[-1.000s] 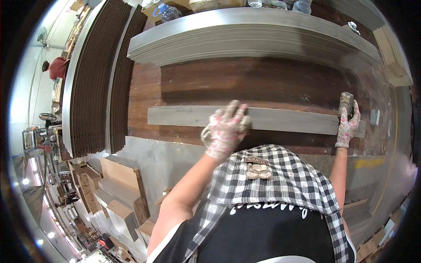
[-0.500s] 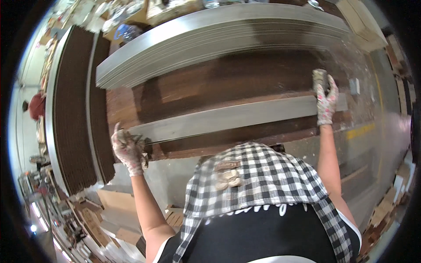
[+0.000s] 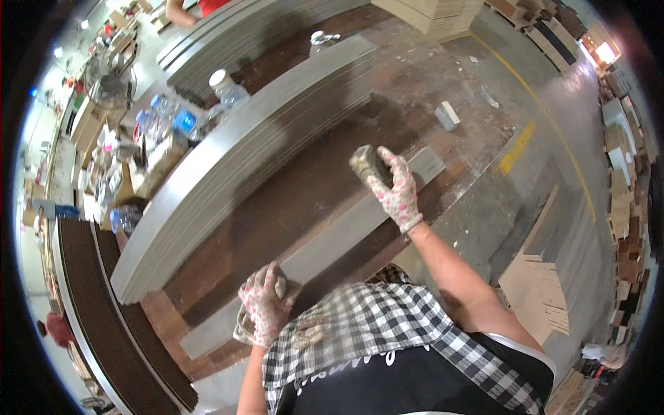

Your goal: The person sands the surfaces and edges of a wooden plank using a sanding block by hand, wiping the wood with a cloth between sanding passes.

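Observation:
A long grey board (image 3: 339, 238) lies slantwise on the dark brown worktable (image 3: 297, 200) in front of me. My right hand (image 3: 399, 197), in a flower-patterned work glove, grips a worn grey block (image 3: 366, 164), which looks like a sanding block, near the board's right end. Gloved the same way, my left hand (image 3: 263, 304) is closed around a crumpled grey rag (image 3: 285, 290) over the board's left part. Whether the rag presses on the wood is hard to tell.
A tall stack of grey boards (image 3: 228, 180) stands beyond the board, with plastic bottles (image 3: 183, 121) behind it. Brown-edged panels (image 3: 97, 311) are stacked at left. A small pale block (image 3: 447, 116) sits near the table's right end. Cardboard (image 3: 536, 290) lies on the floor; another person's arm (image 3: 181, 12) shows far off.
My view has swung to the right. My left hand has come from the board's left end onto its left part with the rag. My right hand still holds the block near the right end.

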`<control>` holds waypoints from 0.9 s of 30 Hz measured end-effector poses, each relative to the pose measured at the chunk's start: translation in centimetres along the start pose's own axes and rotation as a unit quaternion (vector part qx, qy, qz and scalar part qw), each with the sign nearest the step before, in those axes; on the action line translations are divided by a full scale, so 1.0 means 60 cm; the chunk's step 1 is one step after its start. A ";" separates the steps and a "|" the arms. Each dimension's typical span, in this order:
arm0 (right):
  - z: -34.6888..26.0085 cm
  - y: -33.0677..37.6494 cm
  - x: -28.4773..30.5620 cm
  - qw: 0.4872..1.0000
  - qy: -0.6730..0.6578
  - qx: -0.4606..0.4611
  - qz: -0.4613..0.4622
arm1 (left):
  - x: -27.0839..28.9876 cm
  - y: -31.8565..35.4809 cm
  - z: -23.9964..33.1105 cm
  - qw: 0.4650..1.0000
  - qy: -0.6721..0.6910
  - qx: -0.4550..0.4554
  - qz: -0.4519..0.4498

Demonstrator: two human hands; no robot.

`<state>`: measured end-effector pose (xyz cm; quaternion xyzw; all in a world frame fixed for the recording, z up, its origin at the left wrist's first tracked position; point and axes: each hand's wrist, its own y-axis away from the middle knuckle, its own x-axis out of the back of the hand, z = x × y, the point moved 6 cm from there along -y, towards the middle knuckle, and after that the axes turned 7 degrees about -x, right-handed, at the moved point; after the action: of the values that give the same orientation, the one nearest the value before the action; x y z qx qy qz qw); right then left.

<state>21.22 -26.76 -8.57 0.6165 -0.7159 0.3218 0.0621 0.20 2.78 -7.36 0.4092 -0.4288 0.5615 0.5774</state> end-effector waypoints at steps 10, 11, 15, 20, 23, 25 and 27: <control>-0.069 0.016 0.007 0.996 -0.076 0.010 -0.039 | 0.004 -0.043 0.066 0.998 0.048 0.001 -0.047; -0.067 0.014 0.005 0.997 -0.067 0.010 -0.048 | 0.003 -0.061 0.084 0.997 0.057 -0.007 -0.055; -0.052 0.005 0.008 0.993 -0.106 0.009 -0.053 | -0.007 -0.132 0.153 0.993 0.092 -0.036 -0.066; 0.113 -0.081 0.027 0.886 -0.421 -0.192 -0.002 | -0.024 -0.147 0.155 0.992 0.107 -0.066 -0.010; 0.162 -0.135 0.097 0.984 -0.099 -0.110 0.097 | -0.031 -0.139 0.114 0.990 0.102 -0.094 0.005; 0.151 -0.128 0.091 0.975 -0.116 -0.144 0.124 | -0.037 -0.121 0.081 0.992 0.080 -0.100 -0.001; 0.118 -0.110 0.081 0.978 -0.136 -0.116 0.110 | -0.039 -0.103 0.053 0.994 0.083 -0.063 -0.019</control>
<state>28.38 -34.89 -9.23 0.5606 -0.8135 0.1546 -0.0009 6.28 -1.19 -8.60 0.3322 -0.4063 0.5545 0.6459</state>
